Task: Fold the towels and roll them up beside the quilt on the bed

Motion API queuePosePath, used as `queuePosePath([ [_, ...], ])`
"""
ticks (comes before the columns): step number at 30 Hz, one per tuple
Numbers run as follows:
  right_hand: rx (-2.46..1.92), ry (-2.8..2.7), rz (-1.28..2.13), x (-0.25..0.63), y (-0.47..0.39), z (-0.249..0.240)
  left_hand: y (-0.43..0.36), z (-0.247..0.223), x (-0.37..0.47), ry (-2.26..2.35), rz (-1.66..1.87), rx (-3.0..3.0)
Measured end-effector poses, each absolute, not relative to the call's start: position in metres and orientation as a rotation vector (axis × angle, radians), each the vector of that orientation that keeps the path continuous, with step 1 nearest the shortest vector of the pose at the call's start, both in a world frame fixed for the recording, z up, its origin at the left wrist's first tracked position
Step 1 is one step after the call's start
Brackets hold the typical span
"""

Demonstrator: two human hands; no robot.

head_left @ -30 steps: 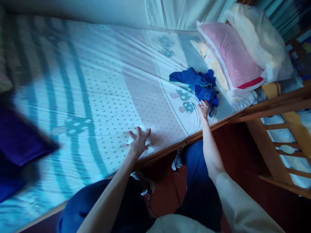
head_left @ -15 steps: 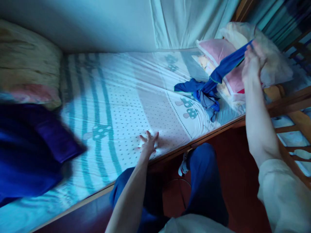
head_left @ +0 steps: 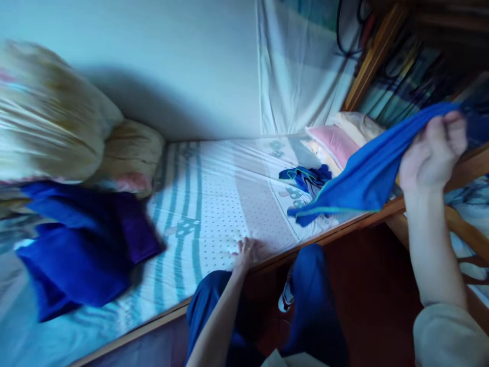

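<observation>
My right hand (head_left: 431, 153) is closed around one end of a blue garment (head_left: 362, 176) with green stitching along its edge. The cloth stretches down and left from my fist, its lower end hanging over the bed's edge. Behind it lies a crumpled blue cloth (head_left: 305, 176) with a grey patch; I cannot tell whether the two are joined. My left hand (head_left: 245, 253) rests on the patterned bed sheet (head_left: 221, 199) near the front edge, fingers spread and holding nothing.
At the left, a blue and purple cloth (head_left: 87, 260) lies beside stacked pale pillows (head_left: 57, 117). A pink pillow (head_left: 336, 142) sits at the far right end. A wooden rail (head_left: 355, 229) edges the bed, and a wooden post (head_left: 372, 56) rises behind.
My right hand has pulled the blue garment nearer and to the right, and more of it is off the sheet. My left hand stays on the bed while the view has shifted.
</observation>
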State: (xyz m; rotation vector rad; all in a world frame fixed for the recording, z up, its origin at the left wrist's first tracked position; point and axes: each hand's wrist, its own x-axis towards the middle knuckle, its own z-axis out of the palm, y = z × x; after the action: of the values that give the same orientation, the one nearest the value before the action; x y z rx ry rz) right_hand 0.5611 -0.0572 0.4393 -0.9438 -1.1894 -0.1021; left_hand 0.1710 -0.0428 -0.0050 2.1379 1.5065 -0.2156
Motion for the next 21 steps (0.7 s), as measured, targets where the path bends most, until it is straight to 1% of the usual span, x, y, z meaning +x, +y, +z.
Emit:
queuePosePath([
  [2,-0.878,-1.179,0.063,0.535,-0.08,0.425,-0.076,-0.003,0.179,1.495,-0.114,2.092],
  [5,-1.01,-1.245,0.371,0.502,-0.111,0.403,-0.144,-0.003,0.19,1.369,0.16,2.056],
  [8,-1.105,-1.369,0.472,0.48,-0.143,0.396,-0.216,-0.001,0.193,1.239,0.423,1.959],
  [11,-1.105,-1.553,0.533,0.467,-0.175,0.401,-0.267,0.018,0.187,1.163,0.613,1.828],
  [13,-1.094,-1.658,0.589,0.459,-0.195,0.404,-0.283,0.043,0.182,1.208,0.745,1.726],
  [16,-1.075,-1.781,0.703,0.446,-0.221,0.398,-0.286,0.101,0.176,1.296,0.942,1.592],
  [18,-1.054,-1.871,0.758,0.436,-0.236,0.388,-0.282,0.147,0.175,1.211,1.017,1.578],
  [21,-1.028,-2.008,0.762,0.42,-0.255,0.372,-0.273,0.215,0.178,1.024,1.15,1.734],
])
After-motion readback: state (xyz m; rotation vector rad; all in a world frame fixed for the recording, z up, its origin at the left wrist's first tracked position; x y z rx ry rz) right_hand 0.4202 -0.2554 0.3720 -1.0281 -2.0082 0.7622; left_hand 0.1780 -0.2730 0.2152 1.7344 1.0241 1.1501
